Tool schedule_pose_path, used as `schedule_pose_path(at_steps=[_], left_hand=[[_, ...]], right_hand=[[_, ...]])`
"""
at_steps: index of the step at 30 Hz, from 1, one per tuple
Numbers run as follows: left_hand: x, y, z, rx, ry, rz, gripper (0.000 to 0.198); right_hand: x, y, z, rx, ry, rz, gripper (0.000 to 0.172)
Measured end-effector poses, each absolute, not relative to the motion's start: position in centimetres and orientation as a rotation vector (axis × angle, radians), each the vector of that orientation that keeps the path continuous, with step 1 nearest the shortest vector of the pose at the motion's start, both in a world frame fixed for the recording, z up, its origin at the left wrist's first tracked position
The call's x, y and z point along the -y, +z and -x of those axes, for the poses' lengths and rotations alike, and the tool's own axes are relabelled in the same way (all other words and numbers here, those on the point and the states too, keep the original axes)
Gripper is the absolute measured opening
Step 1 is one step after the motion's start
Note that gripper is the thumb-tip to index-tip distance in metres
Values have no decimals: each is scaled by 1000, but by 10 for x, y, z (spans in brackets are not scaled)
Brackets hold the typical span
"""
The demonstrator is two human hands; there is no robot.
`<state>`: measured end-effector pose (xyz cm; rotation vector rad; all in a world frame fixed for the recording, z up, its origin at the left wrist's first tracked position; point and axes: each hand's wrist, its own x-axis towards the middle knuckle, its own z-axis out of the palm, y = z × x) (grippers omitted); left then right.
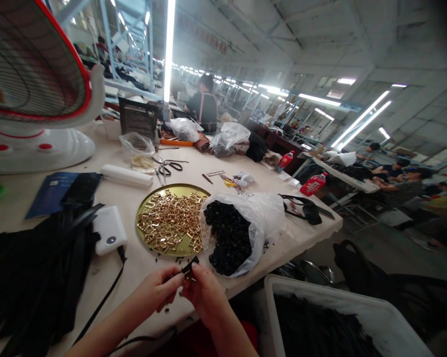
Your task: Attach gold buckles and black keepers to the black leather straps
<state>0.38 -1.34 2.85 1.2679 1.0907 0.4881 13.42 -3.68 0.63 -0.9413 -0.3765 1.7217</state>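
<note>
My left hand (159, 290) and my right hand (203, 292) meet at the near edge of the table (134, 267). Together they pinch a short black strap piece (189, 267) between the fingertips of both hands. Just beyond them lies a round gold tray (143, 233) heaped with several gold metal buckles (171, 220). To its right, an open white plastic bag (260, 210) holds a mass of small black parts (228, 238).
A pile of black straps (33, 277) and a white power bank (109, 229) lie at left. A white fan (33, 99) stands far left. Scissors (169, 166) lie behind the tray. A white bin (320, 317) of black straps sits low right. People work at other tables.
</note>
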Motion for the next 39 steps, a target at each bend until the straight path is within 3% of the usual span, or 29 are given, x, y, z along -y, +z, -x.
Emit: schedule_pose_path(at_steps=[7,16,22,39], left_hand=[[18,21,-3,-1095,514,-1376,29],[19,17,-1,-1061,490,-1385,36],[21,21,2,-1035,460,-1438,35],[29,27,3,-1124,468,-1646,27]], right_hand=[[39,2,-135,412,1750,944,24],[41,10,-135,881,1388,1152,26],[40,4,-135,594,1618,1024,36],[44,-3,-133,530,1784,934,27]])
